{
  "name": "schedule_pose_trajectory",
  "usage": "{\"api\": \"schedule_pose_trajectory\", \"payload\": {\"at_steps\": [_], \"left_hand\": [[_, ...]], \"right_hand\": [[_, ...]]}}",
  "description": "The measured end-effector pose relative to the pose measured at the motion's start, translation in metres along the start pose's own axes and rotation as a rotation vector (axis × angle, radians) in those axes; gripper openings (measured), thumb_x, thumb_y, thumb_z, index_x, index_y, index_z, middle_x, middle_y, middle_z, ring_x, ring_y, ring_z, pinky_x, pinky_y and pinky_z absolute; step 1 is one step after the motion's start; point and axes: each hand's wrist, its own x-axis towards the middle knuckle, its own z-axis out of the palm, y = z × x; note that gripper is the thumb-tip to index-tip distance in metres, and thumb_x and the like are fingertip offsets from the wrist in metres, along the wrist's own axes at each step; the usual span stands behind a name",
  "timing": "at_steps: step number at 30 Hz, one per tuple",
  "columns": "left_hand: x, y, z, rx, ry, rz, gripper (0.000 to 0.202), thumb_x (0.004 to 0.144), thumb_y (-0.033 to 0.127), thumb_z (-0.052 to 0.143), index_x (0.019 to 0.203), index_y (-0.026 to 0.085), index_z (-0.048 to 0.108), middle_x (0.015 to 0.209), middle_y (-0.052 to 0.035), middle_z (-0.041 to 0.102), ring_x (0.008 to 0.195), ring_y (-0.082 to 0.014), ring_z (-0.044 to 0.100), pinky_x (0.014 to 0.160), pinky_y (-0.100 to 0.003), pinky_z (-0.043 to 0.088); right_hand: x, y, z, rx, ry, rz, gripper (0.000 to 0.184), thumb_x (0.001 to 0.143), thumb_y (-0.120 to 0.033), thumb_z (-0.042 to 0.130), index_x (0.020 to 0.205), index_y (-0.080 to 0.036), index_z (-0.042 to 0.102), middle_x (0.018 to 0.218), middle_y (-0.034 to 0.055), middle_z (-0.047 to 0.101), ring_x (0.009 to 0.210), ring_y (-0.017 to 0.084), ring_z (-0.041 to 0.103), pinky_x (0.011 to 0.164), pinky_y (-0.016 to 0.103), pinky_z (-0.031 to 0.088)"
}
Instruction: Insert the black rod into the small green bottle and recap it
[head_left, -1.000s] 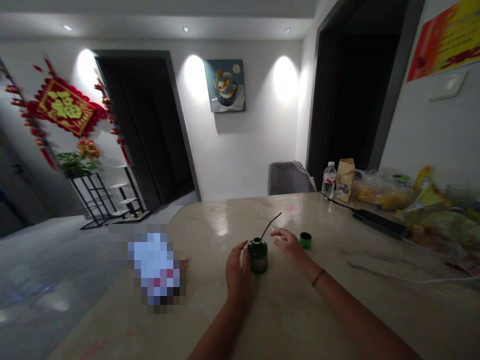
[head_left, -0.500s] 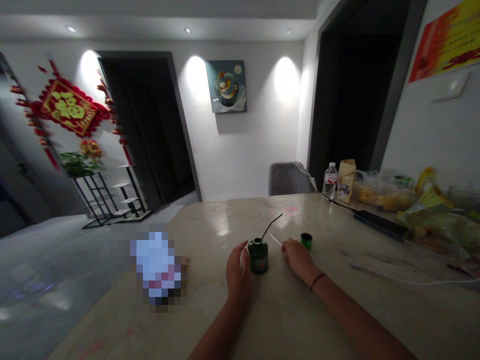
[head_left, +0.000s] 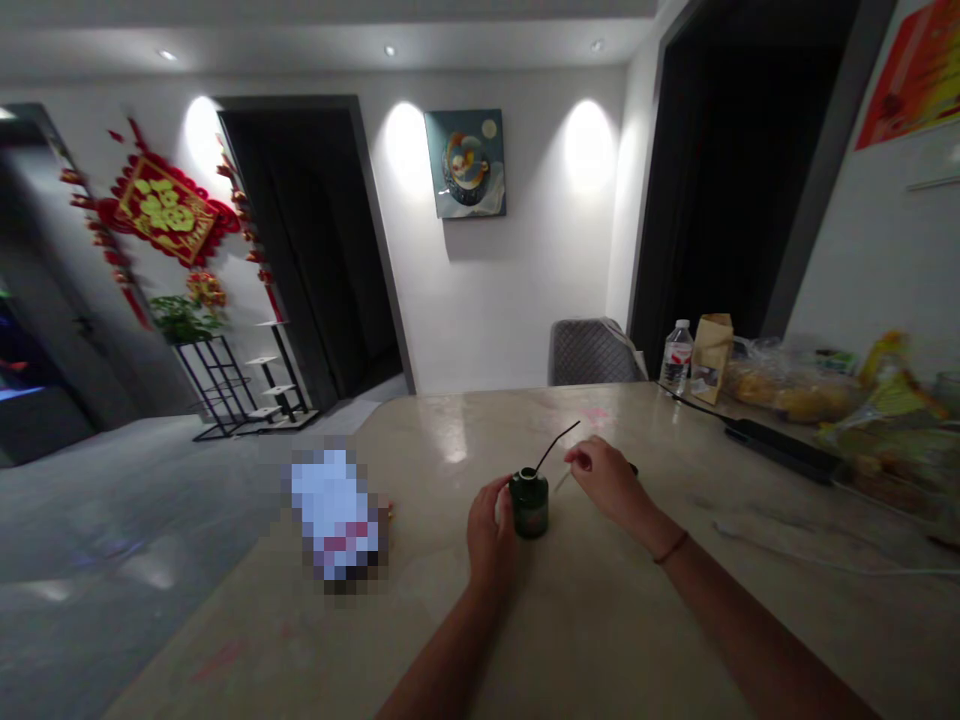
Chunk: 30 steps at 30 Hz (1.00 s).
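Observation:
A small dark green glass bottle (head_left: 531, 512) stands upright on the table, with a thin dark bent stick (head_left: 556, 447) rising from its neck. My left hand (head_left: 491, 530) is curled against the bottle's left side, thumb in front and fingers partly hidden behind it. My right hand (head_left: 604, 475) pinches a thin pale stick (head_left: 562, 479) to the right of the bottle; its lower end points down toward the tabletop. Behind the right hand, only a sliver of the small dark cap (head_left: 634, 469) shows.
A pixelated light-blue object (head_left: 334, 515) lies at the table's left. On the right are a water bottle (head_left: 677, 358), a paper bag (head_left: 712, 358), a black power strip (head_left: 784, 450), bagged food (head_left: 795, 390) and a white cable (head_left: 825, 569). A grey chair (head_left: 596, 352) stands behind the table.
My right hand has risen and turned, lifting the pale stick, and now covers most of the cap. My left hand stays at the bottle. The whole view has shifted slightly.

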Motion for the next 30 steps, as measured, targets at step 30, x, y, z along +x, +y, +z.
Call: {"api": "schedule_pose_trajectory", "payload": {"at_steps": [30], "left_hand": [[0.000, 0.005, -0.001, -0.045, -0.011, -0.011, 0.033, 0.086, 0.035, 0.035, 0.099, 0.018, 0.060, 0.099, -0.0063, 0.064, 0.095, -0.0177, 0.056, 0.086, -0.033, 0.042]], "right_hand": [[-0.005, -0.039, -0.026, 0.407, 0.243, -0.155, 0.012, 0.075, -0.022, 0.055, 0.077, -0.015, 0.065, 0.078, 0.0059, 0.065, 0.074, 0.015, 0.061, 0.070, 0.028, 0.051]]}}
